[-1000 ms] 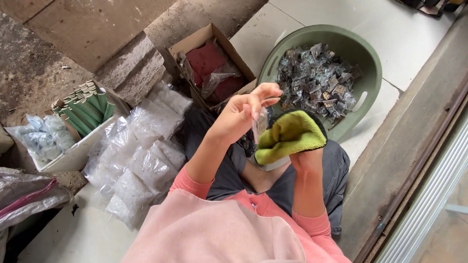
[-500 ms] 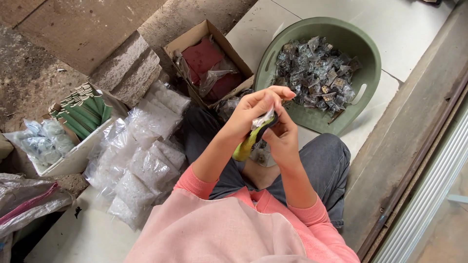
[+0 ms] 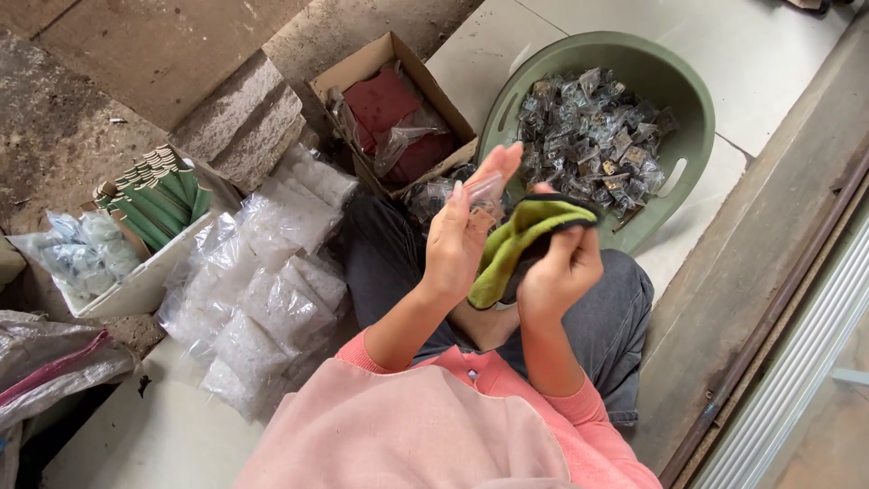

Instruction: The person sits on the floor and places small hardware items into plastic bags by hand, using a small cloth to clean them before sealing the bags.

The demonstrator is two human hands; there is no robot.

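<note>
Hands working a green cloth and a small clear packet over the lap.

Head view: the person is sitting on the floor in a pink top and grey trousers, and the left hand (image 3: 466,237) is holding a small clear plastic packet (image 3: 484,197) pinched between thumb and half-extended fingers, palm turned inward. The right hand (image 3: 558,272) is closing around a folded green cloth (image 3: 520,243), fingers curled over its dark-edged upper end, the cloth touching the left palm. Just beyond the hands a green plastic basin (image 3: 688,109) is holding a heap of small filled packets (image 3: 588,136). Beside it a cardboard box (image 3: 362,68) is holding red sheets and crumpled plastic. Bundles of clear empty bags (image 3: 262,299) are lying by the left knee, near a white tray of green sticks (image 3: 158,199).
</note>
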